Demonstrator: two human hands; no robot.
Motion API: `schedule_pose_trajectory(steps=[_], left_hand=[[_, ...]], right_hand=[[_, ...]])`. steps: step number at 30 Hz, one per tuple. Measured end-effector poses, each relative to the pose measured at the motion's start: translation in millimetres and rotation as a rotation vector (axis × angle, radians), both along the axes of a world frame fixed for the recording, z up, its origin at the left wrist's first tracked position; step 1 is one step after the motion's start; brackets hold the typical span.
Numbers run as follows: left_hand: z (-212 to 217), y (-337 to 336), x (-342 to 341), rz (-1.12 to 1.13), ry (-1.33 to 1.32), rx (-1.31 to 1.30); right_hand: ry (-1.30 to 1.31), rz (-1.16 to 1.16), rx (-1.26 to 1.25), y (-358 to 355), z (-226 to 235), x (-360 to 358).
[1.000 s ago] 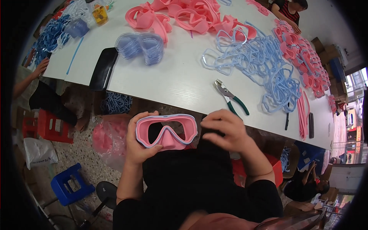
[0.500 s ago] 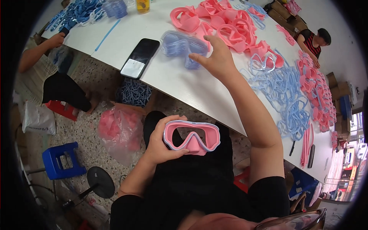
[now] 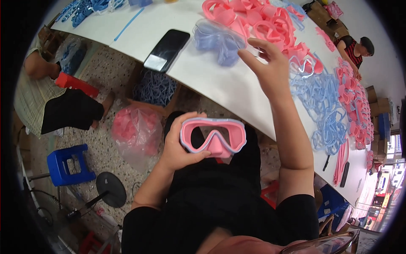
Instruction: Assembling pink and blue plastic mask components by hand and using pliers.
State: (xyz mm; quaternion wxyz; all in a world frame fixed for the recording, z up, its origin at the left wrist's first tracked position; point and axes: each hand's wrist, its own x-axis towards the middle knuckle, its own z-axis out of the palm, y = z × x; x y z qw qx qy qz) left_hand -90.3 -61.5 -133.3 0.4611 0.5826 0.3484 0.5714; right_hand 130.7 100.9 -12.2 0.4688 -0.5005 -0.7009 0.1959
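My left hand [image 3: 176, 146] is closed around the left side of a pink diving mask frame [image 3: 236, 149] with a pale blue rim, held above my lap. Its thumb presses the lower edge by the nose piece. Over the table, my right hand [image 3: 270, 67] reaches out with thumb and forefinger apart, at the right end of a stack of clear bluish mask lenses [image 3: 218, 44]. The stack looks blurred. I make out nothing between these fingers, though a thin clear piece could be hard to see.
A black phone [image 3: 167, 50] lies left of the lenses. Pink mask skirts [image 3: 270, 25] are heaped behind, with light blue frames [image 3: 325, 110] to the right. Below are a box of blue pieces [image 3: 155, 87], a plastic bag of pink parts [image 3: 135, 129] and a blue stool [image 3: 72, 165]. Other people sit nearby.
My right hand has drawn back rightward from over the lens stack, its thumb and forefinger nearer each other. The left hand still holds the mask frame. The whole view has shifted.
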Motion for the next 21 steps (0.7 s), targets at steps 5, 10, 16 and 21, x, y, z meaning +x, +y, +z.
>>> schedule_pose_trajectory(steps=[5,10,16,21], left_hand=[[8,9,0,0.046,0.107,0.098],[20,11,13,-0.009,0.124,0.133],[26,8,34,-0.061,0.127,0.136],[31,6,39,-0.060,0.234,0.174]], right_hand=[[-0.085,0.330,0.140,-105,-7,29],[0.018,0.324,0.001,-162,-49,51],[0.065,0.243,0.016,-181,-70,66],[0.080,0.238,0.040,-185,-71,72]])
